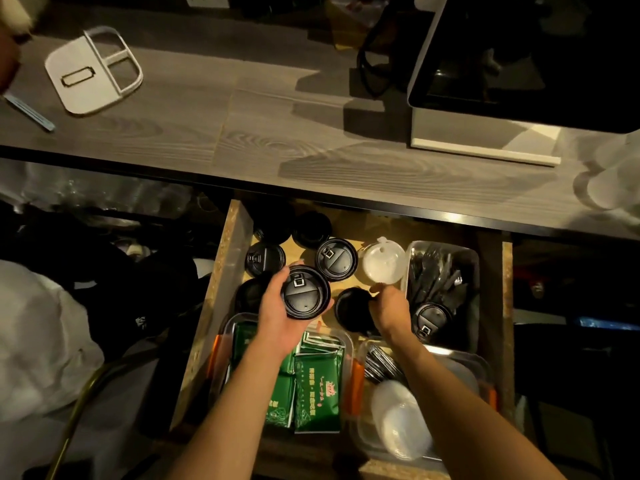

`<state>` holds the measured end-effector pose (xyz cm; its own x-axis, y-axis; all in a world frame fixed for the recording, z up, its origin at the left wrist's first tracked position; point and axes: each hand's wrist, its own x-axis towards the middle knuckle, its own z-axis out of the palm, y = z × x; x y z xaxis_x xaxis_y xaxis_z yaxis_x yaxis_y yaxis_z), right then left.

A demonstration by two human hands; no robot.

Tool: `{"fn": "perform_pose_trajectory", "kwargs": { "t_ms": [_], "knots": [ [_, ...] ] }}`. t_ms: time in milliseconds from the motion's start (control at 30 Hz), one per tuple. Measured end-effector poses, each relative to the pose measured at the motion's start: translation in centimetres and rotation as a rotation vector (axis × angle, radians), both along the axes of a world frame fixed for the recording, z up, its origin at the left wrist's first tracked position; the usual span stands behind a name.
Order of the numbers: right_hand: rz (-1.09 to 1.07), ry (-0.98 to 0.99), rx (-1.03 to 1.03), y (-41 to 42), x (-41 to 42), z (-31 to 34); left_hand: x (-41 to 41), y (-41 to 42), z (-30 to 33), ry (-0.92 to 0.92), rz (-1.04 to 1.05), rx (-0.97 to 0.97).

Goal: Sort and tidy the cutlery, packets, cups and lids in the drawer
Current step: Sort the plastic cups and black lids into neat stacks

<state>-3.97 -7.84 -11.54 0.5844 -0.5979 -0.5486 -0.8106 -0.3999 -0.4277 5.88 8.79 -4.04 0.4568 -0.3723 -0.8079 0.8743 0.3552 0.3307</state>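
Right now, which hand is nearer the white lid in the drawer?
Right. The right hand sits just below the white lid, fingertips at its edge; the left hand, gripping a black lid, is farther left.

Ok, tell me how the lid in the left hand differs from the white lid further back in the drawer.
The held lid is black and opaque; the white lid is translucent. The left hand grips the black one, lifted; the white one rests in the drawer. Both are round cup lids.

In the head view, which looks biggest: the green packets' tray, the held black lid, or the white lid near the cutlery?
1. Green packets' tray
2. Held black lid, nearer the camera
3. White lid
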Motion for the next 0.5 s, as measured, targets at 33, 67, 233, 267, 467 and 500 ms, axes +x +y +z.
{"fn": "perform_pose_trajectory", "kwargs": {
  "t_ms": [33, 67, 233, 267, 467, 500],
  "knots": [
    [-0.003, -0.008, -0.033, -0.1, -0.1, 0.5, 0.0, 0.0, 0.0, -0.004, -0.015, 0.005],
    [-0.005, -0.028, -0.074, -0.2, -0.2, 1.1, 0.0, 0.0, 0.0, -0.011, -0.029, 0.008],
    [-0.294, -0.373, -0.139, -0.7, -1.2, 6.8, -0.3, -0.9, 0.4, -0.035, -0.097, 0.019],
    [-0.374, -0.466, -0.101, -0.7, -1.4, 8.1, -0.5, -1.2, 0.5, -0.042, -0.119, 0.022],
    [-0.449, -0.684, 0.121, 0.4, -1.7, 12.1, -3.2, -4.9, 2.6, -0.062, -0.342, 0.047],
    [-0.424, -0.663, 0.096, 0.6, -1.7, 12.0, -3.7, -5.5, 3.2, -0.061, -0.350, 0.035]
  ]
}}
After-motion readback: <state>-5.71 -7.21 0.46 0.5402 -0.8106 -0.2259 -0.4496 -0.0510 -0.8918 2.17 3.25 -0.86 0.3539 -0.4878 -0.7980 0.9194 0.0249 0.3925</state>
